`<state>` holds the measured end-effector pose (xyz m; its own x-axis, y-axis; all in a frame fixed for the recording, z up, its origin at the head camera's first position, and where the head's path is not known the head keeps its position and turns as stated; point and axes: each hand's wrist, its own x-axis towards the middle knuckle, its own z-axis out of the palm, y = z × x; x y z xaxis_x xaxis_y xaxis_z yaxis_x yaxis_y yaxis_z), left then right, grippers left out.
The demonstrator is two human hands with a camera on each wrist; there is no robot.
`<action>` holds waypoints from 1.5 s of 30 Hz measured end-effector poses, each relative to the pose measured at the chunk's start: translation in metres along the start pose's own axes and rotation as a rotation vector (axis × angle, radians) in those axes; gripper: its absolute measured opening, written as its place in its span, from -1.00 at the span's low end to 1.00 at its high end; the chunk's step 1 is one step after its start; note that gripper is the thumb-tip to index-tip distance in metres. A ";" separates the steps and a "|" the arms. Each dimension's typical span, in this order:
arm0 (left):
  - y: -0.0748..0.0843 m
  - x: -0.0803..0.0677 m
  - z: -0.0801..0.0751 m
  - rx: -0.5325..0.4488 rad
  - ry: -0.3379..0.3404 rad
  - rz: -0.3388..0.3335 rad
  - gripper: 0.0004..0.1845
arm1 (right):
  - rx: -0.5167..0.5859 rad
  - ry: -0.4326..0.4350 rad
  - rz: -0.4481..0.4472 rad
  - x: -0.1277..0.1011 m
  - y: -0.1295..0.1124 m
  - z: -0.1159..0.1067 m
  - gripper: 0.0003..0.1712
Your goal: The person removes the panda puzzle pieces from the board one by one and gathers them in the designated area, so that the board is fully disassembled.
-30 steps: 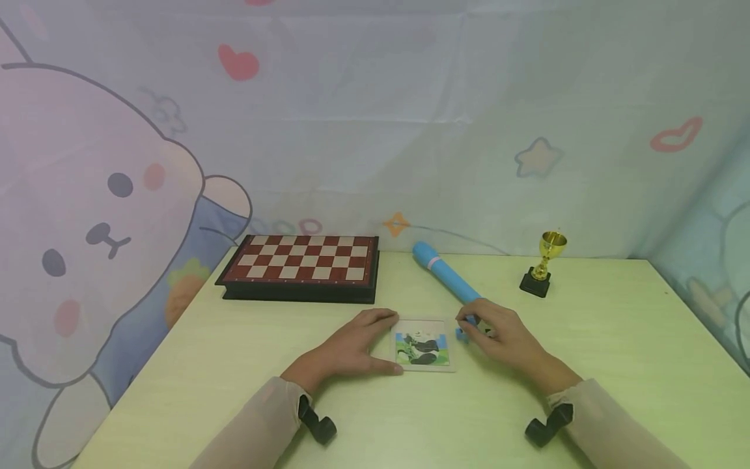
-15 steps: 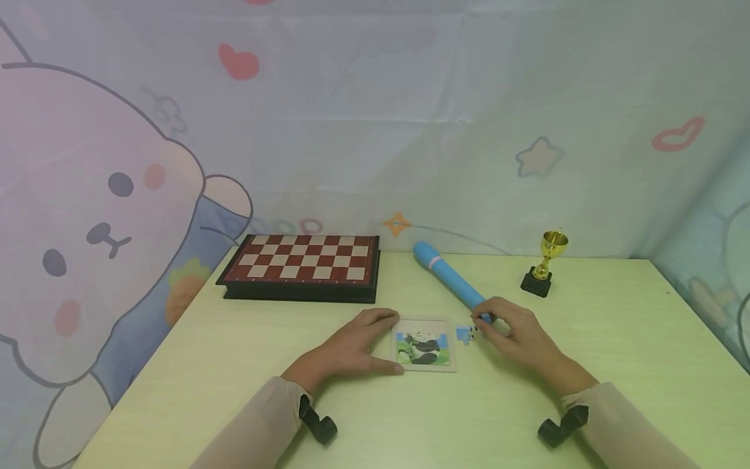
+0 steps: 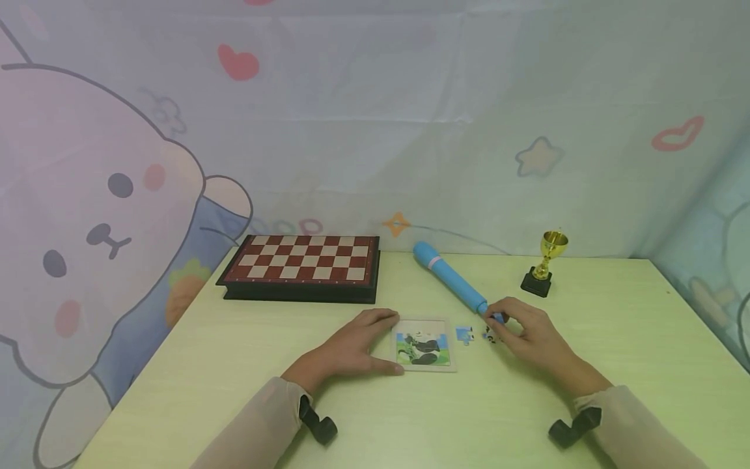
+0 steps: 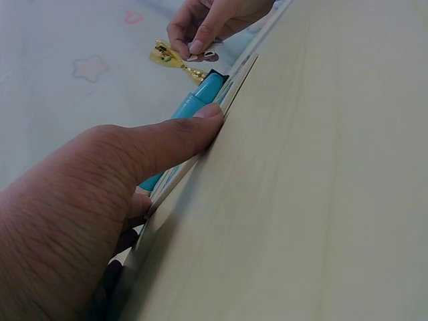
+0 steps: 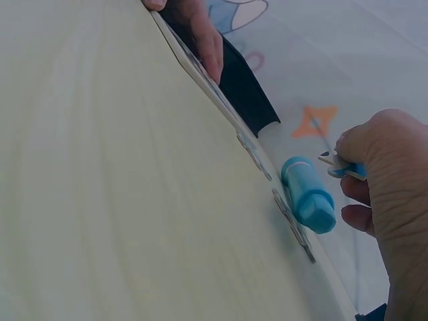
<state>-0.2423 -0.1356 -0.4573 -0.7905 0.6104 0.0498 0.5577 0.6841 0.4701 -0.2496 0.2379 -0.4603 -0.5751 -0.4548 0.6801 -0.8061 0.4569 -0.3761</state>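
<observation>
A small panda jigsaw puzzle in a light frame [image 3: 420, 348] lies flat on the table, its lower part filled with pieces and its upper part bare. My left hand [image 3: 354, 345] holds the frame at its left side, thumb at the near corner and fingers at the far corner. To the right of the frame, my right hand [image 3: 530, 332] pinches a puzzle piece [image 5: 344, 165] between thumb and fingertips, raised above the table in the right wrist view. Two pieces lie below on the table: a blue one [image 3: 465, 335] and a black-and-white one [image 3: 489, 335] partly hidden by the thumb.
A red-and-white chessboard box [image 3: 299, 267] stands at the back left. A blue rod [image 3: 450, 277] with a rounded end lies slantwise behind the right hand. A small gold trophy cup [image 3: 545, 264] on a black base stands at the back right, before a printed cloth.
My right hand has moved to the right, uncovering the blue piece and then part of the black-and-white piece. The left hand and the frame have stayed in place.
</observation>
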 end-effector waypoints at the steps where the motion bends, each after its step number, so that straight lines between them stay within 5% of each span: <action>1: 0.000 0.000 0.000 -0.002 0.000 0.001 0.12 | -0.009 0.000 0.000 -0.001 0.001 -0.001 -0.67; 16: 0.000 0.001 0.001 -0.002 0.003 0.002 0.12 | -0.075 0.008 0.069 -0.015 0.014 -0.024 -0.61; 26: 0.000 0.001 0.002 0.003 0.004 0.011 0.13 | -0.014 -0.133 0.354 -0.031 0.030 -0.035 -0.83; 45: 0.000 -0.001 -0.001 -0.008 0.012 0.023 0.11 | -0.025 -0.215 0.342 -0.031 0.034 -0.036 -0.81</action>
<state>-0.2419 -0.1365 -0.4567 -0.7805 0.6210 0.0716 0.5738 0.6664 0.4761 -0.2545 0.2951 -0.4716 -0.8278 -0.4214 0.3704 -0.5611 0.6267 -0.5408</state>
